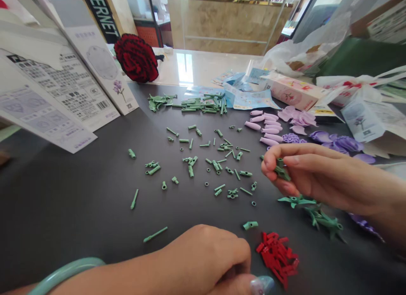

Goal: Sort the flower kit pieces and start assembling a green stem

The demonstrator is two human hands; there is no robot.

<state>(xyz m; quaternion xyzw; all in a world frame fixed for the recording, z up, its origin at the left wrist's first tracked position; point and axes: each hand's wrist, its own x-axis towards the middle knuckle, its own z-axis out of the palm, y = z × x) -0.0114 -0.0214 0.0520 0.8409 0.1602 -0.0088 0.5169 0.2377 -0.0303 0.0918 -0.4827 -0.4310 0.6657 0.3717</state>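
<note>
Head cam: R hand (317, 176) pinches green stem piece (281, 168), seemingly pointing down-right.

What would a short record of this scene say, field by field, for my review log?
Left hand: curled, jade-green bangle on the wrist, nearest the red plastic pieces
Right hand: pinching green plastic pieces
Surface: dark table
Spread out: loose green stem pieces, lilac petals, pink buds
Behind: assembled red flower, instruction booklets
</note>
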